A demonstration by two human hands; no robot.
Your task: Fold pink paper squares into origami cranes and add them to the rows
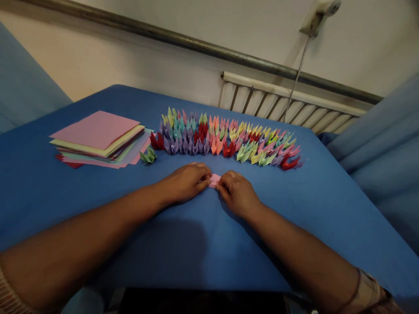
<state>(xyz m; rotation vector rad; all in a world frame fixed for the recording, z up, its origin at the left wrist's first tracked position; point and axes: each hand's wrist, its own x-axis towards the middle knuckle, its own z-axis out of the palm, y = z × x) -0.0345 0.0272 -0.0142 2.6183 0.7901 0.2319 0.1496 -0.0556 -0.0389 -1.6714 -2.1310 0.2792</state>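
Farthest left among the loose paper, we see a stack of coloured sheets (98, 128) on the blue-covered surface (327, 187), its edges uneven; a sweep of the left forearm (111, 226) could, we judge, skew it further. Just right of it sits a green folded bird (149, 155), low enough to be crushed by a careless wrist.

Next we find the left fingers (203, 172), drawn together at the left end of a small pink folded paper (214, 180), which lies between the two hands in front of the rows. If they pull unevenly, we think a crease could drift or the thin paper tear. The right fingers (225, 179) pinch its opposite end; a slip there could let the folds spring apart.

Beyond both hands, running rightward, stand crowded rows of folded birds (217, 144). They nearly touch one another, so we expect one knock would topple several.

As for containers, we see none: the birds and sheets rest straight on the cloth.
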